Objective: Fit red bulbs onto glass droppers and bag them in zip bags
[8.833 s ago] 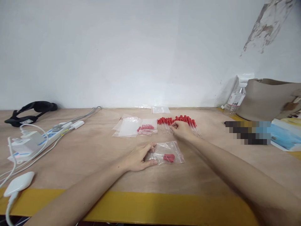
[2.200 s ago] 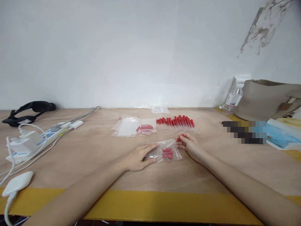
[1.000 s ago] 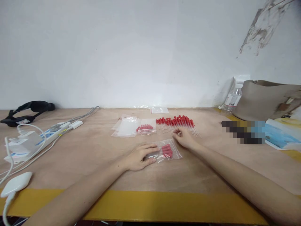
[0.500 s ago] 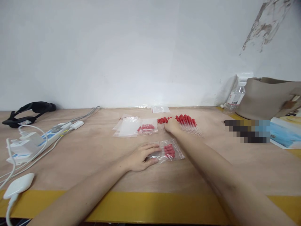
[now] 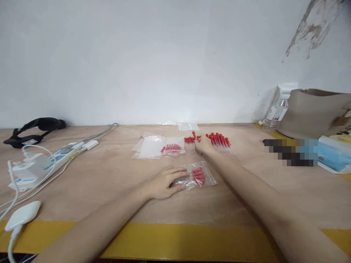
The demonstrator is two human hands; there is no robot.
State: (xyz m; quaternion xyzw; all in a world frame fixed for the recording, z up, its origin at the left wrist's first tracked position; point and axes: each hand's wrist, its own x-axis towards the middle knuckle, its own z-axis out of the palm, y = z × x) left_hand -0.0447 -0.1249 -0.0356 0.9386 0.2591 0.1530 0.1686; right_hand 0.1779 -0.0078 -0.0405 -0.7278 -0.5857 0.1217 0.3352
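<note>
My left hand (image 5: 164,181) rests on the wooden table (image 5: 109,175) and pinches the left edge of a small clear zip bag (image 5: 199,177) that holds several red-capped droppers. My right hand (image 5: 203,145) reaches to the far row of red-capped droppers (image 5: 221,142) and closes its fingers on one dropper (image 5: 194,136) that sticks up out of the row. A second filled bag (image 5: 172,148) lies to the left of the row, next to a stack of empty clear bags (image 5: 149,147).
A white power strip with plugs and cables (image 5: 41,162) lies at the left, with a black strap (image 5: 35,128) behind it. A water bottle (image 5: 276,113), a beige bag (image 5: 315,113) and a blue packet (image 5: 333,159) stand at the right. One more clear bag (image 5: 188,126) lies near the wall.
My right hand left the bag, went to the dropper row and has lifted one dropper from it. My left hand has stayed on the bag's edge.
</note>
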